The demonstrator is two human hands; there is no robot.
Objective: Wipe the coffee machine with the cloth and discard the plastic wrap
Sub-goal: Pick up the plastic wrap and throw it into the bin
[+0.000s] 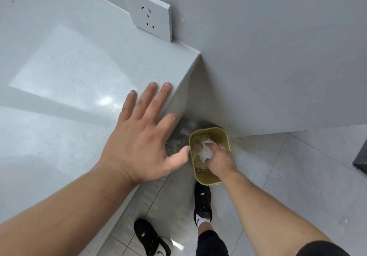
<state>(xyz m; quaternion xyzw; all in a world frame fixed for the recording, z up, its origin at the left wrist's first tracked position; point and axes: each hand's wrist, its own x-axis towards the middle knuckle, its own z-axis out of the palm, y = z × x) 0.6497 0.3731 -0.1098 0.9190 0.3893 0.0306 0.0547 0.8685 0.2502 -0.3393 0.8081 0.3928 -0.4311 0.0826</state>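
Head view: left hand (pixel 143 136) flat on counter (pixel 59 97) edge, fingers spread, bracing. Right hand (pixel 218 160) down in yellow bin (pixel 206 178), fingers curled round plastic wrap (pixel 202 148) wad. Tip imo: shove deep before letting go, else wrap probably springs out.

Light: bright, even, cool.
Glare: pale patch and small hotspot on desk (pixel 59 77), left of frame.
Edges: wide-angle bending.
Focus: sharp.

The left hand (pixel 143 136) lies on the worktop (pixel 59 77) at its right edge. Beside it, on the floor (pixel 278 166) (against the wall (pixel 278 57)), stands the bin (pixel 206 177), with plastic wrap (pixel 200 150) and right hand (pixel 218 160) inside.
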